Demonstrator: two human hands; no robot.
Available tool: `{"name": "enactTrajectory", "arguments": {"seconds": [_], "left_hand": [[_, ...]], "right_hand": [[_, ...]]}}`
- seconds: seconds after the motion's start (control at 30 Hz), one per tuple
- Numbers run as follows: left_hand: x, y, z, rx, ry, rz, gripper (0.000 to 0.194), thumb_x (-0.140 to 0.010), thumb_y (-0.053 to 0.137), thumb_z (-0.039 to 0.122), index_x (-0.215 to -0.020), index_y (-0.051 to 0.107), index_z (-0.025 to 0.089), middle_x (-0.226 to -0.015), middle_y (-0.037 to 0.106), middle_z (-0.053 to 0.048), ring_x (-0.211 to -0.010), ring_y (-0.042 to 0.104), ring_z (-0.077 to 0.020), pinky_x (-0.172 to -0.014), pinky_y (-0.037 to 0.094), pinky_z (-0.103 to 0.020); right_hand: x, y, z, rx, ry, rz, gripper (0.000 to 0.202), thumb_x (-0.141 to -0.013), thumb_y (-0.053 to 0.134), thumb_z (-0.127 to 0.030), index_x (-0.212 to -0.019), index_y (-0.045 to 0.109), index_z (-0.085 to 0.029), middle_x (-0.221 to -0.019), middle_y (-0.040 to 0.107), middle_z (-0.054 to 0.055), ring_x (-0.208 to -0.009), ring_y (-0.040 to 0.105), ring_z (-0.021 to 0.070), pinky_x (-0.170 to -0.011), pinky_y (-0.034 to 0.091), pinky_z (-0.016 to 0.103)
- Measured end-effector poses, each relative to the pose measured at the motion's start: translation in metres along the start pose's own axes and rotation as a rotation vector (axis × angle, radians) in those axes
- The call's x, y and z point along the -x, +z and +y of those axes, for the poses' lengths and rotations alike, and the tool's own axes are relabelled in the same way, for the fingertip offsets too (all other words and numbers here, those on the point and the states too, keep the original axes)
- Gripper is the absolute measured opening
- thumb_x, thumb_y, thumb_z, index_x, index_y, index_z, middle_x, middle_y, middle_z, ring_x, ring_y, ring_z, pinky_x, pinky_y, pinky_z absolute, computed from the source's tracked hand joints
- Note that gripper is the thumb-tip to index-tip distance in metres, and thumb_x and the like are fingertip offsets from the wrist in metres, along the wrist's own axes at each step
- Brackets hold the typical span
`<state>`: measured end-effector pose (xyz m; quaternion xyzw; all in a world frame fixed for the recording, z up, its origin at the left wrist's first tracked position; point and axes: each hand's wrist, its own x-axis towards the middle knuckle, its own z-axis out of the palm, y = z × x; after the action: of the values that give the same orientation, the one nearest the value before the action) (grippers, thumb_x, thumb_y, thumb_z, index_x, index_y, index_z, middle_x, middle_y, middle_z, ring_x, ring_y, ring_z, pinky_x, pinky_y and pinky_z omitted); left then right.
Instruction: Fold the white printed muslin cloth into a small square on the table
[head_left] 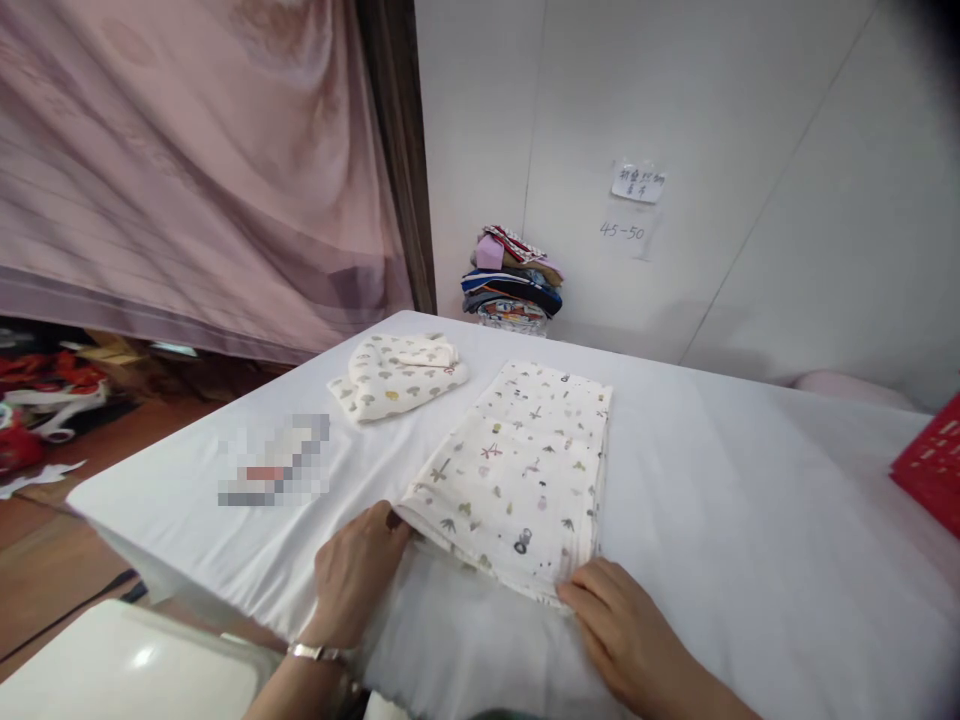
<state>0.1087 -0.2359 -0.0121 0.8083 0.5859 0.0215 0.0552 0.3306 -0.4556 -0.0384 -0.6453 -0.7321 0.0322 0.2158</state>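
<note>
- The plant-print cloth (517,480) lies lengthwise on the worktop (712,480), its near end close to the front edge and its far end pointing towards the wall.
- It is in a long, layered rectangle: stacked edges show along its right side, so at least one fold looks done. The upper face is mostly smooth, with faint creases across it.
- The left hand (356,570) has its fingers closed on the near left corner; a metal bracelet (319,652) sits on that wrist.
- The right hand (622,625) has its fingers closed on the near right corner, so the near edge runs between the two hands. Whether that edge is slightly raised, I cannot tell.
- As it lies, the piece is long and flat, not a compact bundle. How many layers it has, and whether more folds are left, the view does not settle.
- Beyond it to the left, apart from it, a mushroom-print cloth (397,378) lies in a shorter, bulkier form, with a folded part on top.
- Nearer on the left is a pixelated object (277,465), too obscured to identify.
- Past the far edge, a stack of folded fabrics (514,280) stands by the wall (675,100), with handwritten paper notes (637,182) to its upper right.
</note>
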Motion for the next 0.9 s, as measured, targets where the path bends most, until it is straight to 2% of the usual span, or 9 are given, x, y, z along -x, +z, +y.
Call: {"name": "enactTrajectory", "arguments": {"seconds": [0.3,0.5,0.9], "left_hand": [[-0.005,0.001,0.000,-0.034,0.017,0.016,0.024,-0.084,0.032,0.035,-0.075,0.050,0.021,-0.079,0.065,-0.009,-0.079,0.061,-0.0276,-0.055,0.031,-0.030],[-0.005,0.002,-0.006,-0.039,0.057,-0.005,0.017,-0.082,0.032,0.019,-0.076,0.048,0.021,-0.081,0.064,-0.008,-0.078,0.061,-0.0257,-0.056,0.031,-0.030],[-0.006,0.004,-0.012,0.011,0.061,-0.063,0.016,-0.078,0.038,0.020,-0.082,0.054,0.022,-0.084,0.067,-0.008,-0.080,0.061,-0.0251,-0.057,0.032,-0.028]], "right_hand": [[-0.001,-0.001,-0.002,0.000,0.005,0.027,0.026,-0.081,0.037,-0.005,-0.096,0.056,-0.016,-0.085,0.053,0.007,-0.077,0.046,0.0168,-0.066,0.042,0.031],[-0.001,0.000,-0.001,0.009,0.013,0.033,0.026,-0.083,0.037,-0.007,-0.097,0.056,-0.017,-0.086,0.054,0.006,-0.077,0.049,0.0168,-0.067,0.043,0.031],[0.002,-0.002,0.002,0.037,-0.033,0.075,0.024,-0.086,0.036,-0.009,-0.097,0.056,-0.016,-0.084,0.056,0.008,-0.075,0.050,0.0168,-0.065,0.044,0.031]]}}
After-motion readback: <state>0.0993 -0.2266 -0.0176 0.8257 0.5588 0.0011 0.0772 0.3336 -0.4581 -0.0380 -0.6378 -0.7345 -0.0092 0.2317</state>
